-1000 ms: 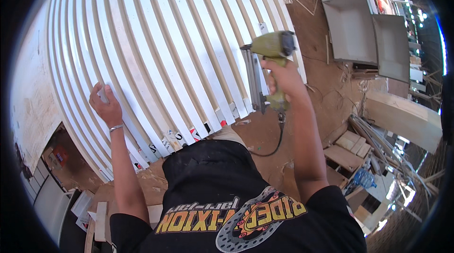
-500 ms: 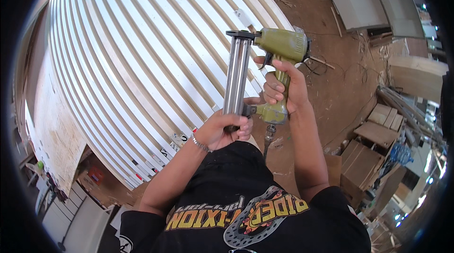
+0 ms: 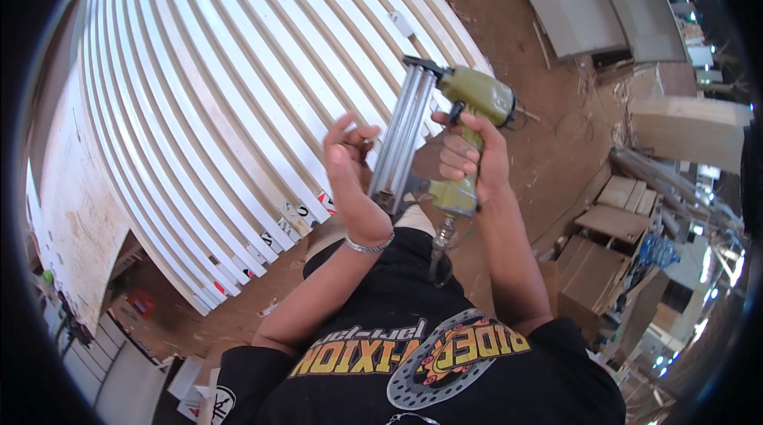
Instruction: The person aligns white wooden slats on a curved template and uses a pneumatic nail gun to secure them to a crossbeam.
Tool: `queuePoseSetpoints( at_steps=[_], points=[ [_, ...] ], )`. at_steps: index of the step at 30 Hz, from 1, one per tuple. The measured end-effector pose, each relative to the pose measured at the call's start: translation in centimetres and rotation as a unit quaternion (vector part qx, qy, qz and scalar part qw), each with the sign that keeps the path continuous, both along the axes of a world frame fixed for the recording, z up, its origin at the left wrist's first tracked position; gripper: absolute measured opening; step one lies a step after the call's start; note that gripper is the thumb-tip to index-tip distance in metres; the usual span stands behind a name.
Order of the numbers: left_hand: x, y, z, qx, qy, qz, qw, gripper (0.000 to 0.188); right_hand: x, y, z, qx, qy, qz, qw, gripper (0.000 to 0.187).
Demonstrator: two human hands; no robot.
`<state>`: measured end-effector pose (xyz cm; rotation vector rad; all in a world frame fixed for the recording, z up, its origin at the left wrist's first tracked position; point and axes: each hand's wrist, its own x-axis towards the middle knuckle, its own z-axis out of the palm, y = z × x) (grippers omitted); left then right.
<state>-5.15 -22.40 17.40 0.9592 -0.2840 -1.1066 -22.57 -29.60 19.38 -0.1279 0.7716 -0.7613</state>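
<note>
A green pneumatic nail gun (image 3: 479, 97) with a long silver magazine is held up in front of my body. My right hand (image 3: 485, 155) wraps round its grip, with the index finger near the black trigger. Off the magazine's lower left side, my left hand (image 3: 350, 171) is raised with its fingers apart and slightly curled, nothing visible in them. A metal bracelet (image 3: 372, 245) circles that wrist. From the base of the grip an air hose fitting (image 3: 442, 238) hangs down. Behind the gun lie many long white boards (image 3: 262, 91) with tan edges, side by side.
A small pale piece (image 3: 401, 24) rests on the boards. Grey open cabinets (image 3: 568, 8) stand at the far right. Cardboard boxes (image 3: 592, 272) and a blue water bottle (image 3: 658, 252) are at the right. Scraps and thin sticks litter the brown floor (image 3: 520, 119).
My left hand has let go of the magazine's lower end and opened beside it. The nail gun has tilted, its head shifting slightly right and down.
</note>
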Motion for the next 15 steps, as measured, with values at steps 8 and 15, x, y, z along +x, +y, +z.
queuePoseSetpoints(
  at_steps=[8, 15],
  points=[
    [1.9, -4.2, -11.0, 0.138, -0.455, -0.049, 0.878, 0.054, 0.2, -10.2, -2.3, -0.206, 0.522, 0.165, 0.811, 0.022],
    [13.9, -6.9, -16.0, 0.266, -0.729, 0.072, 0.627, 0.054, 2.8, -13.9, -3.3, -0.249, 0.566, 0.284, 0.733, 0.028]
  ],
)
